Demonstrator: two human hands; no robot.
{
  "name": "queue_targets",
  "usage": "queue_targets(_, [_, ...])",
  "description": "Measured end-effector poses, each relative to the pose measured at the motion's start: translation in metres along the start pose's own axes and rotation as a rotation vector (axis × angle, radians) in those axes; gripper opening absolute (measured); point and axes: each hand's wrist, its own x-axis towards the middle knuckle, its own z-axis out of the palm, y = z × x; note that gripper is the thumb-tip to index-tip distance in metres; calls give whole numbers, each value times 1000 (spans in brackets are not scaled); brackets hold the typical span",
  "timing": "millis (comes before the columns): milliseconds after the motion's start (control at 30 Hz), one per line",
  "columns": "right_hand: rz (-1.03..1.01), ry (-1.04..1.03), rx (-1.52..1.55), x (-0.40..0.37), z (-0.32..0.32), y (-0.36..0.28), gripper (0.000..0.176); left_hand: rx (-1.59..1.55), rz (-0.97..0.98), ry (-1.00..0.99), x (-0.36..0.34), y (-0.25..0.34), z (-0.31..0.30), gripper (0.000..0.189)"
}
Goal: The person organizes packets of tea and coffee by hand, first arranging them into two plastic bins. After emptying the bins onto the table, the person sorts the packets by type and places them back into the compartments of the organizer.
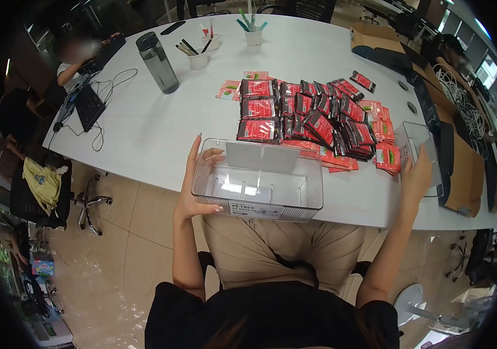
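Note:
My left hand point(192, 185) grips the left end of a clear plastic box point(312, 200), thumb on the front wall and fingers at the back. A printed label shows on the box's front, and its inside holds nothing I can make out. At the table's right side my right hand point(416, 173) is closed on the near wall of another clear plastic box point(434, 152). Beyond the first box lie several piles of red and black sachets point(318, 116). Lighter red packets point(388, 156) lie beside and under them.
A grey bottle point(158, 64) stands at the back left. Several pens fill white cups point(254, 38) at the far side. Open cardboard boxes point(460, 180) line the right edge, with white cables point(460, 104) near them. A laptop point(90, 104) is at the left; other people sit around.

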Motion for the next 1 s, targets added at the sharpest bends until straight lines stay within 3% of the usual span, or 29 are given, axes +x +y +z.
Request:
queue_targets(200, [129,-255,-22,21,16,11,32,84,-49,-120,6,2,0,145])
queue_targets(400, [99,-83,160,23,4,41,24,171,-47,-203,13,-2,-3,142])
queue_targets(633, [142,-182,843,4,-74,87,22,191,-38,-214,24,-7,-4,141])
queue_targets(733, [101,-378,811,-13,-114,92,20,247,-45,-223,25,-7,-4,142])
queue_targets(833, [-143,-464,709,-31,-140,85,19,265,-57,-233,25,-6,-4,141])
queue_targets(1000, [-219,-650,804,-46,-152,35,16,280,-35,-143,19,1,3,139])
